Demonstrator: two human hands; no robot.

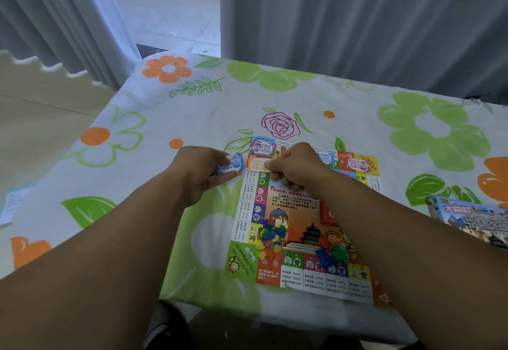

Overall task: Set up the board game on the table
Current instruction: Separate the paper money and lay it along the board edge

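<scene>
A paper game board (pixel 277 206) lies flat on the flowered tablecloth (pixel 209 107), near the front edge. Play-money stacks line its far side: purple (pixel 262 147), orange (pixel 257 163), a blue one partly hidden (pixel 328 158) and pink on yellow (pixel 360 164). My left hand (pixel 198 171) grips a small stack of blue notes (pixel 233 164) just left of the board. My right hand (pixel 298 166) is curled with its fingertips pinching the orange note at the board's top left. Two heaps of small coloured plastic pieces (pixel 272 235) (pixel 334 250) sit on the board's middle.
The game box (pixel 472 217) lies at the right edge of the table. A white leaflet (pixel 13 204) sits near the left edge. Grey curtains (pixel 357 19) hang behind the table, with bare floor to the left.
</scene>
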